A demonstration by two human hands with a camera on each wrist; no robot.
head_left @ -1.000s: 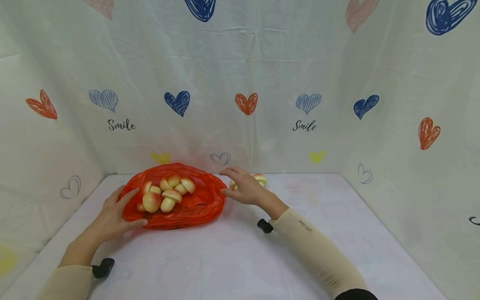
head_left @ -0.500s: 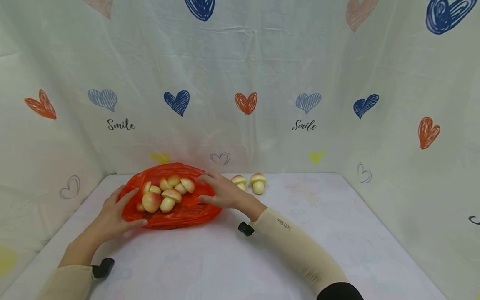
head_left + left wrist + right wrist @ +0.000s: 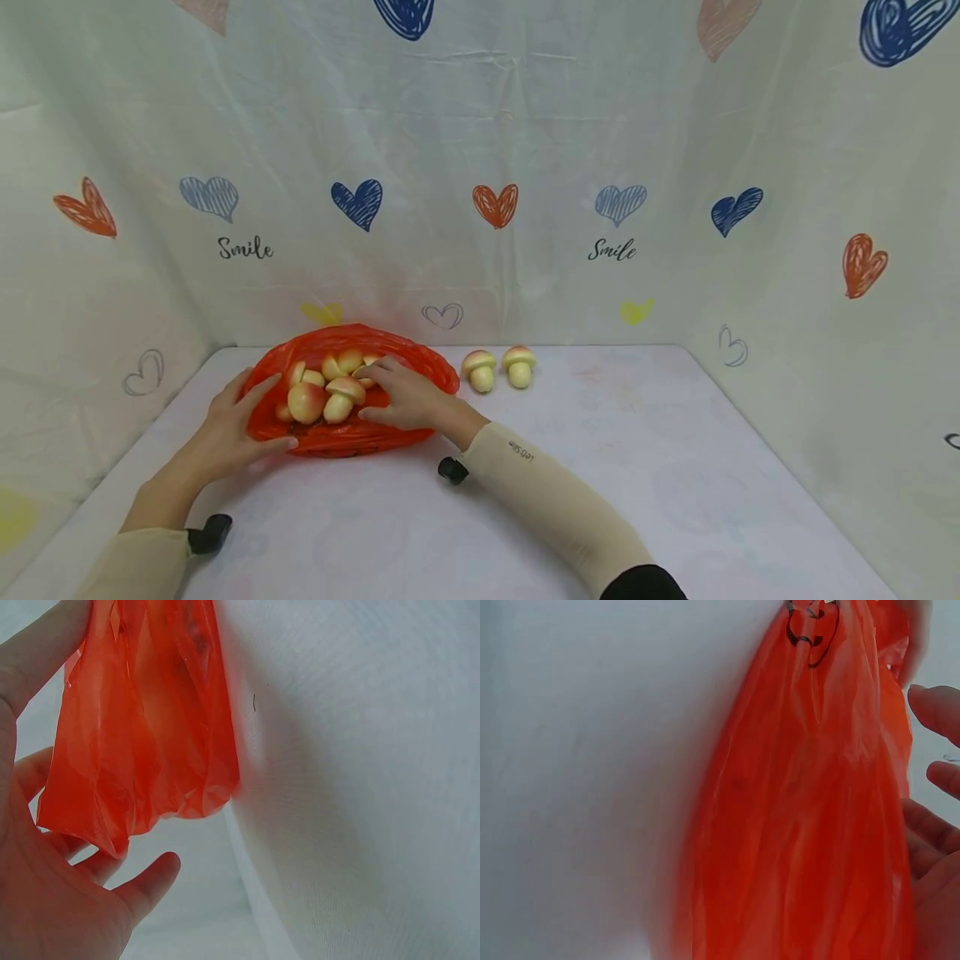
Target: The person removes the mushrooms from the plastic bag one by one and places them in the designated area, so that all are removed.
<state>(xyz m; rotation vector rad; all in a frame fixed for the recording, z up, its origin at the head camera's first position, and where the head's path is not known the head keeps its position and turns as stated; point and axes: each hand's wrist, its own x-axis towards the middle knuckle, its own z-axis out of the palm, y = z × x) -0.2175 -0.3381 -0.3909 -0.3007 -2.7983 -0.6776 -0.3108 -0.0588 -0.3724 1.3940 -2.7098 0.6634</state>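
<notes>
A red plastic bag (image 3: pixel 431 367) stands with its mouth rolled wide, several toy mushrooms (image 3: pixel 306 403) piled inside. My left hand (image 3: pixel 228 429) rests at the bag's left side, fingers spread around the rim; in the left wrist view the hand (image 3: pixel 56 892) lies against the red film (image 3: pixel 150 720). My right hand (image 3: pixel 411 402) reaches over the bag's right rim, its loosely bent fingers by the mushroom (image 3: pixel 367 367) on the right of the pile, which they partly hide. From the right wrist, the bag's side (image 3: pixel 802 825) covers most of the view, and nothing shows in the fingers (image 3: pixel 937 712).
Two more toy mushrooms, one nearer the bag (image 3: pixel 480 371) and one farther right (image 3: pixel 519 367), stand at the back of the white table (image 3: pixel 600 467). A white curtain (image 3: pixel 525 283) printed with hearts rises behind the table and at both sides.
My right hand has moved left from beside the two outer mushrooms, across the bag's rim and over the pile. Both outer mushrooms are now in plain sight. My left hand has stayed put.
</notes>
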